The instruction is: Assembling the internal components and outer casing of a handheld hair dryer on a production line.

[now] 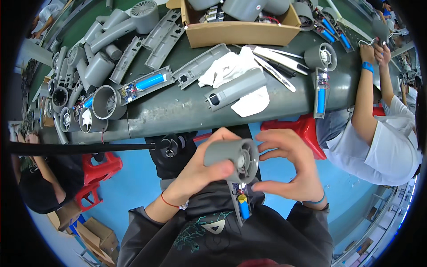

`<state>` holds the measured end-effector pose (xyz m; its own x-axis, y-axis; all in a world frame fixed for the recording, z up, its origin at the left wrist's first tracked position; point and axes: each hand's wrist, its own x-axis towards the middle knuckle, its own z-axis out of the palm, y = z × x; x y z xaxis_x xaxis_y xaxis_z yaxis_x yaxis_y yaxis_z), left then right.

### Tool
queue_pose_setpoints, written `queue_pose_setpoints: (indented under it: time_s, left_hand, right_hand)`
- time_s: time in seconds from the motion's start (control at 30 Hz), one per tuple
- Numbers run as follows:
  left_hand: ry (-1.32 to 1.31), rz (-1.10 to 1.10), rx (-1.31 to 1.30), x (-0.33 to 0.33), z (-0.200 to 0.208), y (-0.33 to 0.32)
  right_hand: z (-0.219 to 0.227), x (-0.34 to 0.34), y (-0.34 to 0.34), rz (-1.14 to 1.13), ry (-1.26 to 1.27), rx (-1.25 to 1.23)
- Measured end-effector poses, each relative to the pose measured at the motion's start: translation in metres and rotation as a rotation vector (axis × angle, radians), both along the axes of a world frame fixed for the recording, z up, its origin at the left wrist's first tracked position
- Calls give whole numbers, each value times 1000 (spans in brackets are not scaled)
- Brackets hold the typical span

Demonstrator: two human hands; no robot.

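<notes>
My left hand (194, 172) is wrapped round a grey cylindrical fan housing (219, 152), its thumb across the near side. The housing's round opening is turned to the right, showing a pale hub with vanes. Below it hangs an uncovered handle half (234, 202) with wiring, a blue battery cell (243, 209) and a patch of yellow tape. My right hand (291, 167) is just right of the housing, fingers curved and spread, holding nothing. Its fingertips come close to the opening and the handle; whether they touch cannot be made out.
On the dark green bench (155, 118) lie grey housings (98, 69), handle shells (202, 66), a white cloth (227, 69), tweezers (278, 75) and a cardboard box (242, 33) of parts. Co-workers sit left and right (369, 142). Red stools (101, 169) stand by the bench. A black strap (89, 147) crosses at left.
</notes>
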<state>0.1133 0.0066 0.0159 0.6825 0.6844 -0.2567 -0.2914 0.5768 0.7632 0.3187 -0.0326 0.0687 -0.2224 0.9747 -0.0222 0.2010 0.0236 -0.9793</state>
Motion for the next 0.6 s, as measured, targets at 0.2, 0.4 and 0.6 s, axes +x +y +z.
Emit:
queue_pose_setpoints:
  time_s: [0.2, 0.4, 0.6]
  left_hand:
    - [-135, 113, 7, 10, -6, 9]
    - [-126, 117, 96, 15, -13, 12]
    - [-159, 88, 56, 14, -17, 15]
  right_hand:
    - [-17, -1, -19, -119, 153, -146]
    - [-19, -16, -19, -262, -148, 74]
    - [-27, -14, -18, -266, -41, 7]
